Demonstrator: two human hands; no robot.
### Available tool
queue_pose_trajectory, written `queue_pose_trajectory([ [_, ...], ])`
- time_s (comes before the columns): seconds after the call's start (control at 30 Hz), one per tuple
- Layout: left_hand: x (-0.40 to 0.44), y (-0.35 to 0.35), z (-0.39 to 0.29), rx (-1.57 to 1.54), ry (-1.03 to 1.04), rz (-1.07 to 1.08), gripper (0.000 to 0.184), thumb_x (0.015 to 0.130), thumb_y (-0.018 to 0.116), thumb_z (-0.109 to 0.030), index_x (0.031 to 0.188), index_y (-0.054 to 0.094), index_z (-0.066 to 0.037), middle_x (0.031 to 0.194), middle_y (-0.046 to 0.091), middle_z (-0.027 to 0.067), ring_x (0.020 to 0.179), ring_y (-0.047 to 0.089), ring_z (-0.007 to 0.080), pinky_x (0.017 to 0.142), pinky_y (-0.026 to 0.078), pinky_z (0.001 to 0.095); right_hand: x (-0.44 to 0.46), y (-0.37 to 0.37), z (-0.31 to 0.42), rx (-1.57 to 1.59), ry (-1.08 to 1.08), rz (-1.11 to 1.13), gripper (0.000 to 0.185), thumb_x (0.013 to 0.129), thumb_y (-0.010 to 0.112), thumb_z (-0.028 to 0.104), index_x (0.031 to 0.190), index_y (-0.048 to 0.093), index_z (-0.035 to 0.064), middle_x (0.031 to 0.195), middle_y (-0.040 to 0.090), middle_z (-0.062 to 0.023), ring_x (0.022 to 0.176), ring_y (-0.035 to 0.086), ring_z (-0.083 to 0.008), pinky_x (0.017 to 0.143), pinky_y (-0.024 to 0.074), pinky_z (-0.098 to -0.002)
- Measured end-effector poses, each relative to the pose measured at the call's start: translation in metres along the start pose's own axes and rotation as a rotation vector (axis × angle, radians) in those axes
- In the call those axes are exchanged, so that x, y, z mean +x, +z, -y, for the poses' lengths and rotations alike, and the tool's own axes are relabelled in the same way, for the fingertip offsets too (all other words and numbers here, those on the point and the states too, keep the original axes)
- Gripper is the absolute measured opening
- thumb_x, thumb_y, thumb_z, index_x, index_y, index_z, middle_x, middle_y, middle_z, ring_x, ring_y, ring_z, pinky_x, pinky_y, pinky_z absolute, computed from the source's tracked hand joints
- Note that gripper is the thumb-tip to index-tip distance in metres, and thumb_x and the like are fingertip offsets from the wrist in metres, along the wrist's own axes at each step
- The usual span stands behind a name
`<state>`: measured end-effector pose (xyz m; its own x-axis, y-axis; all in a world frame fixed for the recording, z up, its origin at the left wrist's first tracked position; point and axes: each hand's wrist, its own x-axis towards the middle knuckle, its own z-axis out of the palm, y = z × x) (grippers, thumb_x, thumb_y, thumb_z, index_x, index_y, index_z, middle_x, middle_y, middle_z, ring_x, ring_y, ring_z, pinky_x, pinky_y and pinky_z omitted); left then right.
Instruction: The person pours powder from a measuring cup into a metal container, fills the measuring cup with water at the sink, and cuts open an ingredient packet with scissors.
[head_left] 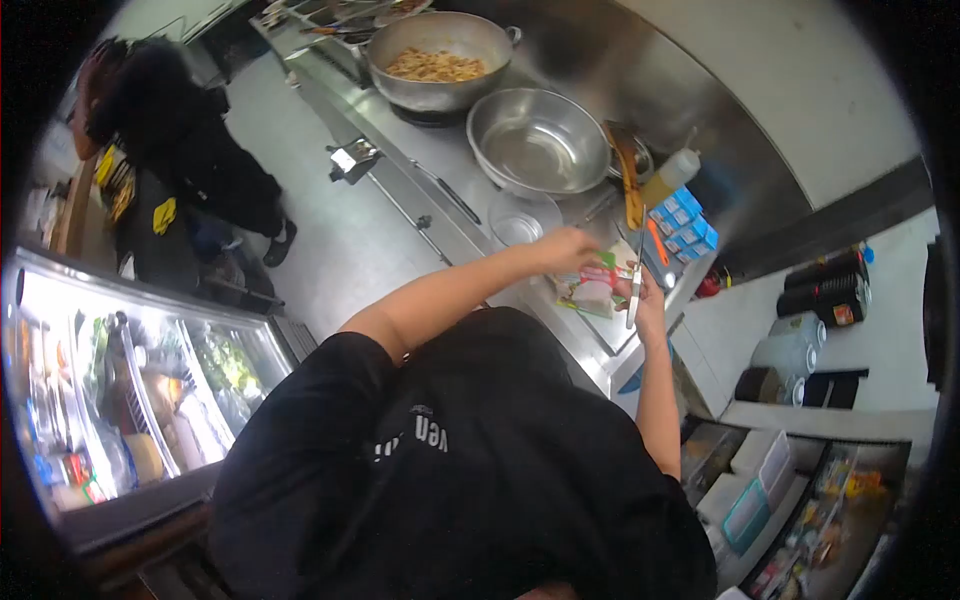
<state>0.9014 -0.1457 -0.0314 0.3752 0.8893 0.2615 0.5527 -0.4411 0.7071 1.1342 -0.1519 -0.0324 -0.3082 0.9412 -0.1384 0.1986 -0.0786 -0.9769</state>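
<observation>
My right hand (648, 295) is closed around a long, thin, silvery tool that looks like a knife (634, 298), held upright in the view. Against its fingers is a small red and green packet (598, 274). My left hand (570, 250) reaches in from the left with its fingers curled at the packet's upper edge; motion blur hides exactly what they pinch. Under both hands, a printed bag or sheet (590, 298) lies on a board at the counter's edge. A clear plastic bowl (520, 220) stands just left of my left hand.
A large metal bowl (540, 142) sits behind the hands, beside a big pot (440, 65) with cooked food. Blue boxes (684, 225), an oil-coloured bottle (668, 178) and wooden utensils (628, 170) stand at the right. Another person (180, 130) is at the far left, beyond an open-topped lit fridge (140, 390).
</observation>
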Motion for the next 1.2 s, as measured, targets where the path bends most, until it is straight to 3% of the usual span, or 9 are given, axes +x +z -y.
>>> queue_pose_trajectory([
  [0.1,0.004,0.004,0.009,-0.068,0.057,0.093,0.023,0.081,0.059,-0.025,0.088,0.063,-0.003,0.080,0.062,0.0184,0.077,0.059,0.0352,0.068,0.046,0.0418,-0.019,-0.048,-0.008,-0.209,0.186,0.008,0.064,0.072,0.075,0.024,0.128,0.048,0.0092,0.102,0.064,-0.0112,0.090,0.063,-0.0197,0.064,0.0486,-0.0278],
  [0.17,0.011,0.009,0.009,-0.051,0.091,0.133,0.024,0.081,0.059,-0.024,0.090,0.064,-0.003,0.082,0.063,0.0185,0.076,0.060,0.0351,0.068,0.046,0.0415,-0.041,-0.068,0.010,-0.706,0.025,0.104,0.074,0.068,0.076,0.035,0.130,0.046,0.0078,0.110,0.061,-0.0177,0.102,0.059,-0.0281,0.081,0.0470,-0.0341],
  [0.2,0.014,0.012,0.010,-0.037,0.080,0.122,0.024,0.080,0.060,-0.024,0.091,0.064,-0.003,0.082,0.063,0.0185,0.078,0.060,0.0347,0.069,0.046,0.0412,-0.049,-0.076,0.016,-0.781,-0.044,0.126,0.086,0.063,0.076,0.047,0.132,0.043,0.0085,0.115,0.057,-0.0226,0.110,0.054,-0.0341,0.092,0.0405,-0.0378],
  [0.3,0.026,0.017,0.004,0.055,0.092,0.154,0.024,0.078,0.062,-0.024,0.091,0.066,-0.004,0.083,0.064,0.0179,0.079,0.061,0.0336,0.071,0.047,0.0408,-0.058,-0.093,0.024,-1.034,0.058,0.230,0.087,0.060,0.075,0.051,0.131,0.045,0.0100,0.112,0.058,-0.0234,0.106,0.055,-0.0367,0.089,0.0426,-0.0405],
  [0.43,0.036,0.035,0.008,0.097,0.056,0.258,0.020,0.076,0.063,-0.019,0.089,0.067,-0.005,0.086,0.064,0.0159,0.082,0.060,0.0324,0.073,0.046,0.0398,-0.050,-0.106,0.009,-1.141,-0.005,0.224,0.086,0.057,0.074,0.056,0.125,0.050,0.0084,0.100,0.062,-0.0222,0.094,0.059,-0.0384,0.082,0.0454,-0.0434],
  [0.57,0.039,0.050,0.001,0.144,0.120,0.241,0.017,0.074,0.065,-0.016,0.088,0.068,-0.006,0.086,0.063,0.0142,0.083,0.060,0.0313,0.075,0.046,0.0388,-0.044,-0.102,0.005,-1.184,-0.109,0.190,0.086,0.056,0.073,0.059,0.121,0.052,0.0063,0.100,0.063,-0.0197,0.094,0.060,-0.0363,0.081,0.0462,-0.0431],
  [0.83,0.049,0.066,-0.003,0.091,0.037,0.285,0.018,0.073,0.067,-0.017,0.087,0.068,-0.005,0.087,0.063,0.0125,0.081,0.060,0.0308,0.073,0.047,0.0391,-0.032,-0.105,-0.009,-1.190,-0.114,0.221,0.090,0.055,0.072,0.063,0.122,0.053,0.0063,0.098,0.064,-0.0200,0.091,0.061,-0.0355,0.081,0.0465,-0.0430],
  [1.0,0.066,0.076,0.008,0.058,-0.013,0.381,0.020,0.072,0.068,-0.016,0.088,0.069,-0.004,0.085,0.067,0.0138,0.080,0.064,0.0276,0.072,0.048,0.0362,-0.024,-0.108,0.003,-1.188,-0.064,0.330,0.072,0.057,0.073,0.057,0.113,0.061,0.0128,0.092,0.065,-0.0171,0.089,0.062,-0.0329,0.077,0.0475,-0.0414],
  [1.2,0.080,0.079,0.012,0.077,-0.090,0.457,0.023,0.072,0.070,-0.016,0.093,0.069,-0.008,0.088,0.068,0.0103,0.081,0.064,0.0242,0.074,0.048,0.0348,-0.013,-0.114,-0.017,-0.979,-0.003,0.428,0.065,0.059,0.073,0.056,0.107,0.064,0.0118,0.089,0.066,-0.0165,0.086,0.062,-0.0331,0.076,0.0479,-0.0407],
])
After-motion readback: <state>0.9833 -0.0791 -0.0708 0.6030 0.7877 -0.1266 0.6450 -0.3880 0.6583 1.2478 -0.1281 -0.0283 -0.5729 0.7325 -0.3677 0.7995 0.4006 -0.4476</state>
